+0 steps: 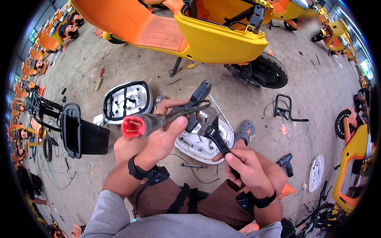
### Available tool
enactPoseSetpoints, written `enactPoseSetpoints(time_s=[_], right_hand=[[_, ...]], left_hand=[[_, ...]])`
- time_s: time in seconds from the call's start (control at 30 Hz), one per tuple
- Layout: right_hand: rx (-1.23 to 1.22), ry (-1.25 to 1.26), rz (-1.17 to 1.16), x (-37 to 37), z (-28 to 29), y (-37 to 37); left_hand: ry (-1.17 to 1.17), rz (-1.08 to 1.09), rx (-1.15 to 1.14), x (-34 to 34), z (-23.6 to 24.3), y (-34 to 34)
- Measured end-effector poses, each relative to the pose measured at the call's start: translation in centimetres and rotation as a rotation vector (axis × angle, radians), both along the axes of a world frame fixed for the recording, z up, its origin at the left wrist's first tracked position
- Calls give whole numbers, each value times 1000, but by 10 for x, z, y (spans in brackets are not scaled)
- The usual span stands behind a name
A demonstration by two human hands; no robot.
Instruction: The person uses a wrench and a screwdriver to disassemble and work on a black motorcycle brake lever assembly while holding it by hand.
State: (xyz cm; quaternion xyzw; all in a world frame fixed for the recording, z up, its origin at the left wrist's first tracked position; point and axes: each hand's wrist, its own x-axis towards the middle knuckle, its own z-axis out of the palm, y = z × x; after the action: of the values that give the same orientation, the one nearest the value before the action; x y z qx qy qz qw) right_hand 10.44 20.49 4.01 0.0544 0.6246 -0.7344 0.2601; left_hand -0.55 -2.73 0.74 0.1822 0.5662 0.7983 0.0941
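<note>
My left hand [166,135] grips a black part [198,95] with a thick looped cable that ends in a red connector [133,127] showing metal pins. My right hand [242,164] is closed on the handle of a black adjustable wrench [216,141], whose jaw end sits against the black part beside the cable. Just beyond both hands, a white plastic panel [189,144] with fittings on it lies on the floor between my legs, partly hidden by the hands and wrench.
A yellow-orange scooter body [220,41] stands ahead. A white-and-black panel [109,103] and black bin [93,137] lie left. A metal bracket [281,107], drill [286,166], screwdriver [100,79] and white cover [316,174] are on the floor [131,67]. More scooters [349,158] and people [361,99] are around.
</note>
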Motion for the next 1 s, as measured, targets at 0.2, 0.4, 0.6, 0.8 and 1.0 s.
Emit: enactPoseSetpoints(time_s=[0.2, 0.4, 0.6, 0.8, 1.0], right_hand=[[16, 8, -4, 0, -1, 0], [-43, -13, 15, -1, 2, 2], [-94, -38, 16, -2, 1, 3], [-288, -182, 34, -3, 7, 8], [-148, -132, 51, -2, 6, 3]], left_hand=[[-10, 14, -5, -2, -3, 2], [-93, 55, 28, 0, -3, 1], [-87, 20, -6, -1, 0, 1], [20, -19, -56, -4, 2, -1], [6, -55, -13, -5, -3, -4]])
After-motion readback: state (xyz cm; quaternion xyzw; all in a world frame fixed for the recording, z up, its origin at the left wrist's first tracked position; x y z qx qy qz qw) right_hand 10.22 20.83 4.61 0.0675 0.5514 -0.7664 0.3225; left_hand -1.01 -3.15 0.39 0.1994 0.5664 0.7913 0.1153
